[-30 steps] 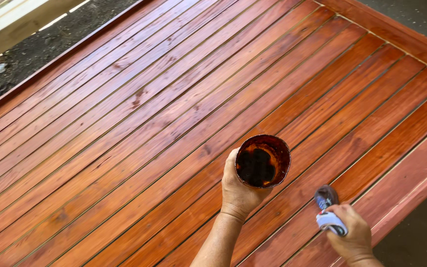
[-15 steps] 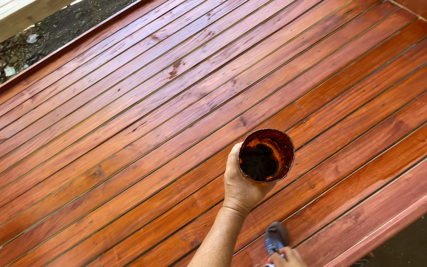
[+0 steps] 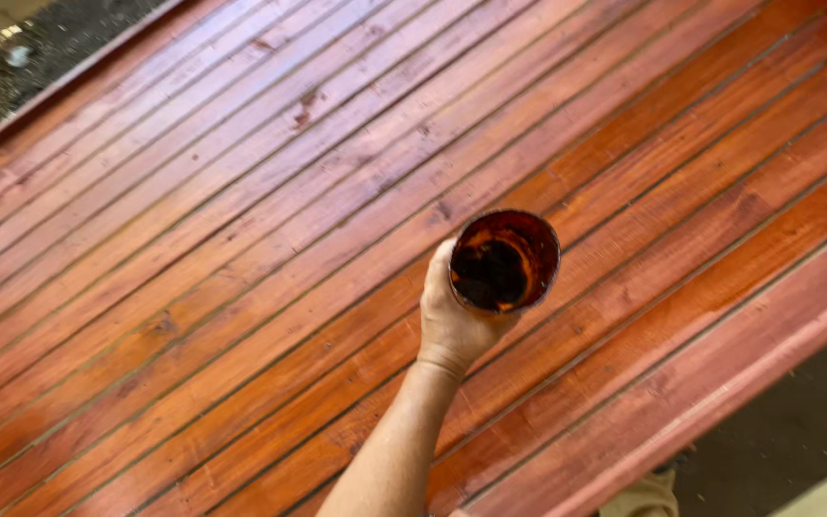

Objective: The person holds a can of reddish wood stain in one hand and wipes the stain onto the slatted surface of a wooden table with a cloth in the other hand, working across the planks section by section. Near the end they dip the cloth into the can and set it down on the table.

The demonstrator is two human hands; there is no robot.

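Note:
My left hand [image 3: 452,321] is wrapped around a round open container [image 3: 503,261] with dark brown stain inside and stained orange-brown walls. I hold it upright above a large panel of reddish-brown grooved wooden boards [image 3: 241,249] that fills most of the view. The boards look glossy with fresh stain. My right hand is out of the frame, and the brush it held earlier is out of sight too.
The panel's raised border [image 3: 720,383] runs along the lower right, with dark ground [image 3: 796,431] beyond it. Gravelly ground and debris [image 3: 40,48] lie past the upper left edge. A bit of beige fabric [image 3: 643,498] shows at the bottom.
My right hand with the brush has dropped out of the bottom of the view. The left hand still holds the container, and the view has shifted a little over the boards.

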